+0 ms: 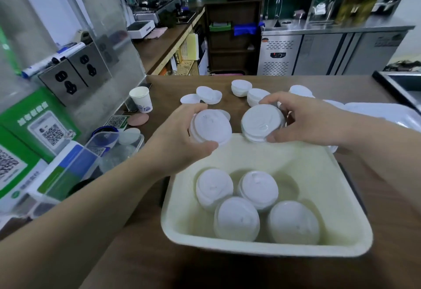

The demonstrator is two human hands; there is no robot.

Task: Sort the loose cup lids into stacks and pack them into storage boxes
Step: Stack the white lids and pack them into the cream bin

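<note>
Lid stacks (210,128) in hands (177,143), nr box (319,175)

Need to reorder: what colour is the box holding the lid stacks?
The storage box is cream, clearest in the head view.

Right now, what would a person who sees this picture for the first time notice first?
Probably the two hands in the middle: the left hand and the right hand each hold a stack of lids over the far edge of the cream box. Then the four stacks inside it, and the loose lids on the table behind.
</note>
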